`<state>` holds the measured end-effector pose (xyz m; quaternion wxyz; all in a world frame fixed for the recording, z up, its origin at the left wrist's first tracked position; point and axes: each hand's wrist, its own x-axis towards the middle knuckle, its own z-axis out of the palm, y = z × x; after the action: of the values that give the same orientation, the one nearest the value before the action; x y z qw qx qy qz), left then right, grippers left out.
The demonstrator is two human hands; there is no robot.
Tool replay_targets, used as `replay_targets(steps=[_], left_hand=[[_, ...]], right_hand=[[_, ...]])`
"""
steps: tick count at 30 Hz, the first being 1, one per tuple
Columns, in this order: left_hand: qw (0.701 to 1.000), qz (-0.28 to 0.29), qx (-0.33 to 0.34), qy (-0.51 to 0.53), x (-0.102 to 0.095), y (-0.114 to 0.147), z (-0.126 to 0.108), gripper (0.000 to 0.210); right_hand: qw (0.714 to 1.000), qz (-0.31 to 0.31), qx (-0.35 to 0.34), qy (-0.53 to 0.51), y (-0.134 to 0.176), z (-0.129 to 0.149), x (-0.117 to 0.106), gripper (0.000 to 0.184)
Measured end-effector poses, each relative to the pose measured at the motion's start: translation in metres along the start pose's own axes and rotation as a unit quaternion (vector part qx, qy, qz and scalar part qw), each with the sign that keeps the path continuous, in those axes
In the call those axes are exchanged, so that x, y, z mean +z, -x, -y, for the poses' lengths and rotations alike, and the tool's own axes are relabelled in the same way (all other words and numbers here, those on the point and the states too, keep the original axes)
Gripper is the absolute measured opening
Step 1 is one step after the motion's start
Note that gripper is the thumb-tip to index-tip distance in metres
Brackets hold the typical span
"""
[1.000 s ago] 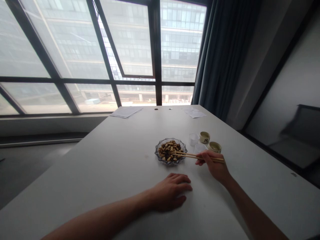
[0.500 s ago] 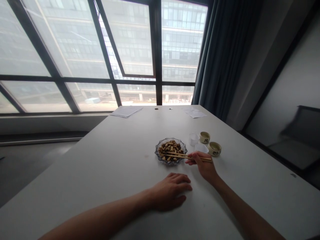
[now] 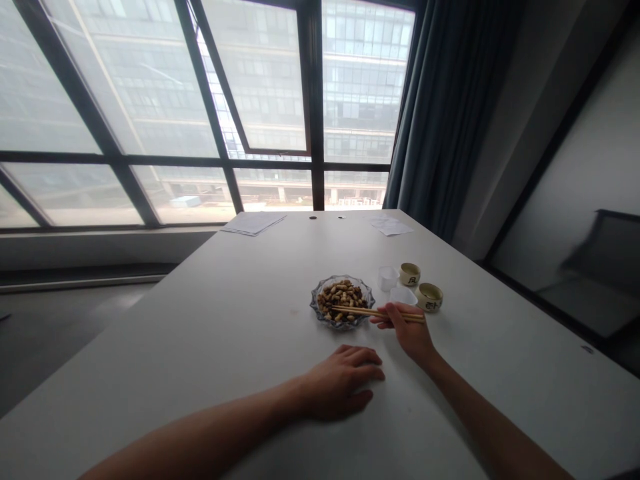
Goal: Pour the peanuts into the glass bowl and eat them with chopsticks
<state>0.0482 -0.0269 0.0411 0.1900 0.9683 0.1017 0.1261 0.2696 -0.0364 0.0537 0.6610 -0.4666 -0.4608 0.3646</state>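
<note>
My right hand (image 3: 406, 328) is closed around a pair of wooden chopsticks (image 3: 367, 312), which point left over a scalloped glass bowl (image 3: 316, 313). Peanuts in their shells (image 3: 345, 293) fill the bowl, and the chopstick tips touch down among them. Whether a peanut is pinched between the tips is too small to tell. My left hand (image 3: 345, 381) rests palm down on the white table (image 3: 240, 333), just in front of the bowl, its fingers loosely spread and holding nothing.
Right of the bowl stand two clear plastic cups (image 3: 387, 278) and two cream ceramic cups (image 3: 429, 298) with dark characters. Papers (image 3: 254, 223) lie at the table's far left, more sheets (image 3: 393, 225) at the far right. Windows and a dark curtain (image 3: 440, 107) are beyond.
The chopstick tips have drawn closer together over the peanuts. My left hand, the bowl and the cups stay where they were.
</note>
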Motion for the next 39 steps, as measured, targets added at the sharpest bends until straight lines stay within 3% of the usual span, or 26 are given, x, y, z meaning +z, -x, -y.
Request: replay_targets(steps=[8,15,19,23,28,31,36,39], left_hand=[[1.0,0.0,0.001,0.003,0.0,0.0,0.0,0.042],[1.0,0.004,0.003,0.008,0.0,0.001,0.001,0.041],[1.0,0.006,0.002,0.008,0.0,0.001,0.001,0.041],[1.0,0.009,-0.001,0.005,-0.001,0.001,0.001,0.041],[1.0,0.008,-0.004,0.009,0.0,0.001,0.0,0.041],[1.0,0.009,-0.003,0.013,0.0,0.001,0.0,0.042],[1.0,0.008,-0.003,0.01,0.001,0.001,0.002,0.042],[1.0,0.005,-0.001,0.006,0.002,0.001,0.002,0.041]], right_hand=[[1.0,0.01,-0.01,0.005,0.002,-0.002,0.001,0.055],[0.999,-0.036,-0.025,0.005,-0.001,0.007,-0.007,0.057],[0.995,-0.088,-0.037,-0.002,-0.007,0.024,-0.026,0.058],[0.987,-0.148,-0.054,-0.034,-0.014,0.039,-0.058,0.054],[0.973,-0.21,-0.065,-0.07,-0.024,0.044,-0.088,0.053],[0.978,-0.196,-0.053,-0.055,-0.022,0.038,-0.081,0.055],[0.993,-0.117,-0.02,0.007,-0.013,0.026,-0.051,0.058],[0.994,-0.105,-0.011,0.025,-0.013,0.025,-0.05,0.059]])
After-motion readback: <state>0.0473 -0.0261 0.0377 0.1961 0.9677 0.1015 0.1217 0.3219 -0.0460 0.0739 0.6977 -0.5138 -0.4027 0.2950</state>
